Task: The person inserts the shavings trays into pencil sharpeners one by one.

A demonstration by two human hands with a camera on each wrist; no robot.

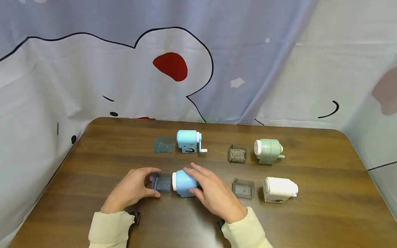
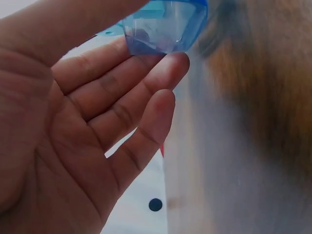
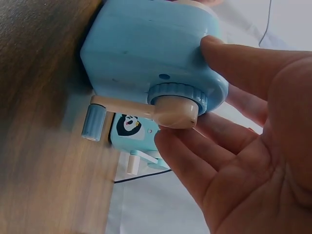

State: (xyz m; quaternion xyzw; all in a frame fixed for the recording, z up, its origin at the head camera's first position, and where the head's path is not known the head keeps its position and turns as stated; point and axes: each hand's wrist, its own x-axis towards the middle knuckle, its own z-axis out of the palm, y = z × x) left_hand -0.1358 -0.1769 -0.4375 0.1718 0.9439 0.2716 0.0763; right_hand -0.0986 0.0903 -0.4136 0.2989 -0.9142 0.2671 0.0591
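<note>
A blue crank pencil sharpener (image 1: 185, 184) stands near the middle of the table, its white round face turned left. My right hand (image 1: 216, 193) holds it from the right, thumb at the near side and fingers over the top and far side. In the right wrist view its beige crank arm (image 3: 124, 107) ends in a blue knob (image 3: 93, 122). My left hand (image 1: 131, 188) grips a see-through blue shavings drawer (image 1: 163, 183) between thumb and fingers, just left of the sharpener. The left wrist view shows this drawer (image 2: 165, 29) against the fingertips.
Behind stand a light-blue sharpener (image 1: 186, 140) with a clear teal drawer (image 1: 164, 145), and a green sharpener (image 1: 268, 151) beside a drawer of shavings (image 1: 237, 154). At right are a white sharpener (image 1: 279, 189) and a grey drawer (image 1: 243, 189). A printed curtain (image 1: 243, 58) hangs behind the table.
</note>
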